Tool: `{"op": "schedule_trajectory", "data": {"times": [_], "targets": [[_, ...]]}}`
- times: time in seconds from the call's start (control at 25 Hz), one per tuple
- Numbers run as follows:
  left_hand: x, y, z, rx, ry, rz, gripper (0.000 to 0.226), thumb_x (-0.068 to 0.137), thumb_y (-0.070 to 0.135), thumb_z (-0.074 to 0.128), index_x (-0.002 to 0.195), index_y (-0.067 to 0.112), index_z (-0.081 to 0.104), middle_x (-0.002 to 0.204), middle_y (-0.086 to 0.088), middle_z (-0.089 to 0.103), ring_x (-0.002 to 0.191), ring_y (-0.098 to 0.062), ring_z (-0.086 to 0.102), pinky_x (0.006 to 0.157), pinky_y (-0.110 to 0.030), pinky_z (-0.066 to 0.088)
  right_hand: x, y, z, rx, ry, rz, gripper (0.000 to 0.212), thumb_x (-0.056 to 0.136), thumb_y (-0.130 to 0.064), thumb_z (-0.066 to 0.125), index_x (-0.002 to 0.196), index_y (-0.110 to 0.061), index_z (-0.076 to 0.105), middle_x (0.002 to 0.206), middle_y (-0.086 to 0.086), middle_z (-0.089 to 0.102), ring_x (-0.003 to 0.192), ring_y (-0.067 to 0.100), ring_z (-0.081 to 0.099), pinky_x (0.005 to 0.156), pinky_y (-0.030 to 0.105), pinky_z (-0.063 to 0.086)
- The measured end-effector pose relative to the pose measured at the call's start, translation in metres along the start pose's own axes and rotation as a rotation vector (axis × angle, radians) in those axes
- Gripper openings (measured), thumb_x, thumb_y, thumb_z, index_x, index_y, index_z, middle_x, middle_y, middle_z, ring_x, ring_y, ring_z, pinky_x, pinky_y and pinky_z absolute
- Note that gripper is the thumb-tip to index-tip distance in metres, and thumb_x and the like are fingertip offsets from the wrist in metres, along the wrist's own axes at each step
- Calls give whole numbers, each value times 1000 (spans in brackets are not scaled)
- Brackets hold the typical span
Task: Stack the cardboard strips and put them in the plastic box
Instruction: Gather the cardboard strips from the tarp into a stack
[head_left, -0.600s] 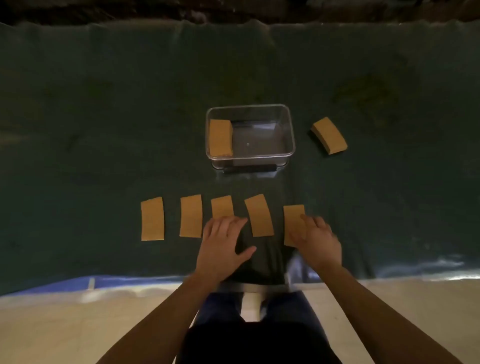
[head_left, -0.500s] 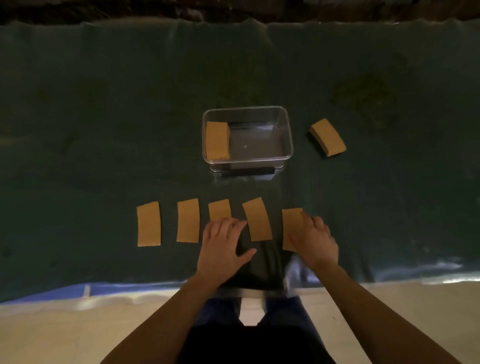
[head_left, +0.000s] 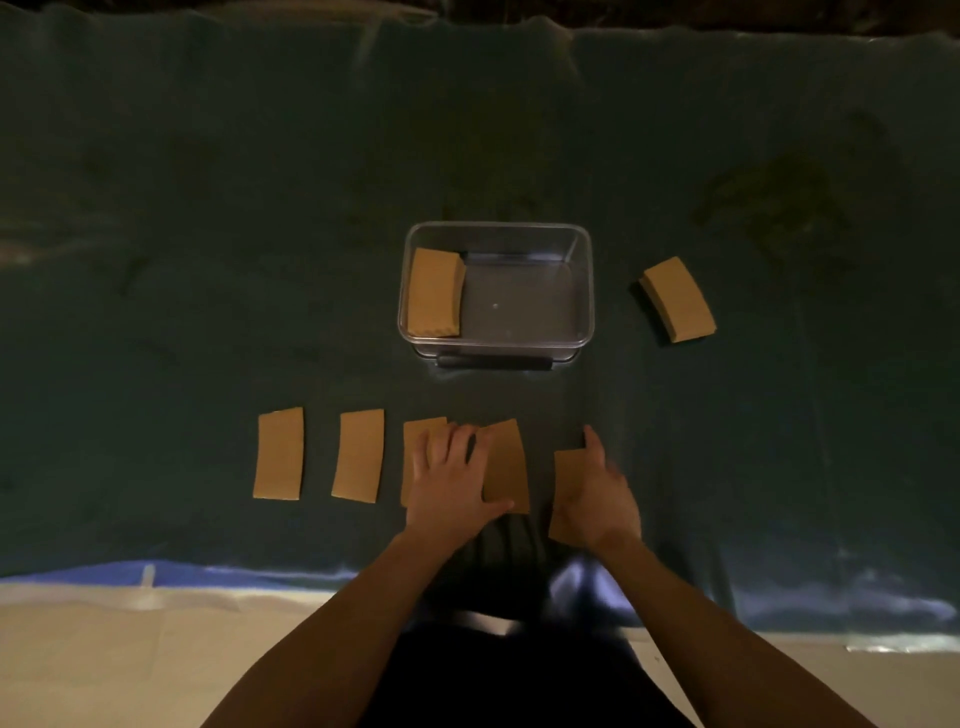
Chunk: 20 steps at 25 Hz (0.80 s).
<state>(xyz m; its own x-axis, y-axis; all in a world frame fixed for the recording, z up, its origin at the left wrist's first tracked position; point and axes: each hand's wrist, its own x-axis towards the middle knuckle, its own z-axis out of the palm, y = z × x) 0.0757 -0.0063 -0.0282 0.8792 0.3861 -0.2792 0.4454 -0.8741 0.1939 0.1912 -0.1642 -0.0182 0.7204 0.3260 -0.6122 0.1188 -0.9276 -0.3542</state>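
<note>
Five tan cardboard strips lie in a row on the dark cloth. The two left ones (head_left: 279, 453) (head_left: 358, 455) lie untouched. My left hand (head_left: 449, 480) rests flat, fingers spread, over the third strip (head_left: 415, 434), with its thumb on the fourth strip (head_left: 506, 462). My right hand (head_left: 597, 493) covers the fifth strip (head_left: 566, 467) and grips its right edge, index finger pointing forward. The clear plastic box (head_left: 582, 291) stands beyond the row and holds a stack of strips (head_left: 435, 292) at its left end.
A second stack of strips (head_left: 678, 299) lies on the cloth to the right of the box. The dark cloth (head_left: 208, 260) ends in a blue-white edge (head_left: 156, 571) near me, with pale floor in front of it.
My left hand has slid forward over the third strip, and its thumb now touches the fourth. My right hand has pulled the fifth strip slightly towards me. The view has shifted a little.
</note>
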Motion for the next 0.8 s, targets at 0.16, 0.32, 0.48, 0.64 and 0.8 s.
{"op": "schedule_trajectory", "data": {"times": [0.16,0.32,0.48,0.64,0.8], "targets": [[20,-5,0,39,-116,-45,113,69,72,66,156,21,16,157,-6,26,146,-33,16,117,-61,1,5,-20,4,230,-27,-51,76,85,-26,65,150,-28,26,113,16,69,91,33,68,72,30,48],[29,-15,-3,88,-196,-22,108,72,68,68,154,17,22,158,-12,19,147,-39,9,116,-65,-3,11,-46,17,354,-87,-61,65,78,-17,76,137,-18,50,126,10,67,111,25,64,82,19,40],[34,-20,-4,92,-229,-2,99,74,60,72,152,17,29,159,-13,16,148,-41,6,116,-64,-6,9,-64,34,257,10,34,65,81,-21,68,141,-21,44,123,11,69,108,31,65,85,30,49],[36,-17,-4,68,-205,10,91,72,56,74,145,15,37,154,-13,24,145,-40,11,117,-62,-2,6,-68,43,257,81,117,57,79,-16,64,134,-17,49,120,14,68,105,34,65,75,31,45],[39,-16,-6,21,-170,-7,83,70,47,78,137,14,42,147,-12,32,142,-38,19,118,-60,4,13,-67,40,362,125,164,47,80,-7,63,126,-7,54,126,18,59,110,37,60,85,33,46]]}}
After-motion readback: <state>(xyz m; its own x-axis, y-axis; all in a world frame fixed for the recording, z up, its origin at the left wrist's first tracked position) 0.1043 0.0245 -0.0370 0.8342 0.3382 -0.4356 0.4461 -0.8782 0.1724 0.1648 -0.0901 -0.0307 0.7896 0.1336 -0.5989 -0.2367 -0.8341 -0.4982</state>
